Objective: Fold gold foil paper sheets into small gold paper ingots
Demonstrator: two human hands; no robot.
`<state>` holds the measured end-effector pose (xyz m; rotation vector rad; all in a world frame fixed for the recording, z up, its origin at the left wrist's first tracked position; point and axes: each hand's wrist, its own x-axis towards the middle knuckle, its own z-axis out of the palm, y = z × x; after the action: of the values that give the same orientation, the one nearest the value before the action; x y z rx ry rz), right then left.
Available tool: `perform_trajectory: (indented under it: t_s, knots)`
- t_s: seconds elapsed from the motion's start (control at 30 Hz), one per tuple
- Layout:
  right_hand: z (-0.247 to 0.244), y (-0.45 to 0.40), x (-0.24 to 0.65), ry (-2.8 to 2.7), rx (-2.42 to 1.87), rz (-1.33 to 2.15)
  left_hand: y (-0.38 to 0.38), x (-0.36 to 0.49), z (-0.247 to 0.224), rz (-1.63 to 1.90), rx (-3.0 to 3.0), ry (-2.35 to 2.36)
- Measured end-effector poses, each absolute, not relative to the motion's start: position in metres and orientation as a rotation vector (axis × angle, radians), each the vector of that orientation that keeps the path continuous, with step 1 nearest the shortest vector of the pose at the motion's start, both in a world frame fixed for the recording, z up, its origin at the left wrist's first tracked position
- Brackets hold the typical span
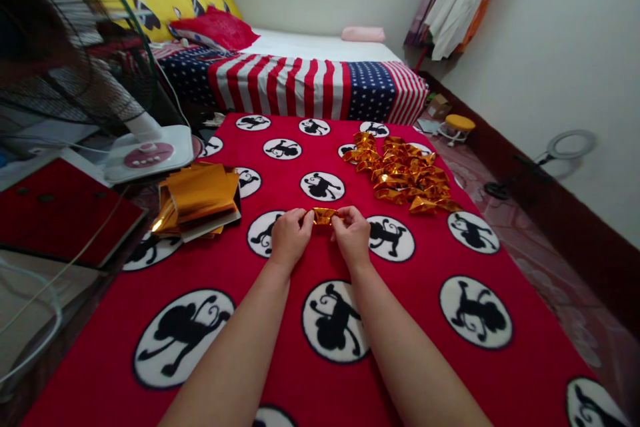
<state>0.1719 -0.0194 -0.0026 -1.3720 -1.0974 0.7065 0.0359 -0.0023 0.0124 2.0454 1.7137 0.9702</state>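
Folded gold foil piece, held above the red cloth; the left hand pinches one end, the right hand the other. Gold sheets lie to the left, folded foil pieces to the right.

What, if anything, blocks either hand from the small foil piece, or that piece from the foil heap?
Nothing visible. Left hand and right hand pinch the foil piece at its ends; beyond the right fingers, only flat red cloth lies toward the foil heap.
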Motion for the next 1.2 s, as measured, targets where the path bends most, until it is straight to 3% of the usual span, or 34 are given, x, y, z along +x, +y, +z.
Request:
perform_trajectory:
  t_s: [0.67, 0.97, 1.2]
  knots:
    - [-0.002, -0.020, 0.172, -1.090, -1.407, 0.678, 0.001, 0.024, 0.008, 0.893, 1.879, 1.452]
    - [-0.001, -0.021, 0.170, -1.095, -1.384, 0.677, -0.001, 0.035, 0.010, 0.954, 1.889, 1.719]
    - [-0.004, -0.020, 0.171, -1.084, -1.385, 0.676, -0.002, 0.028, 0.009, 0.876, 1.985, 1.520]
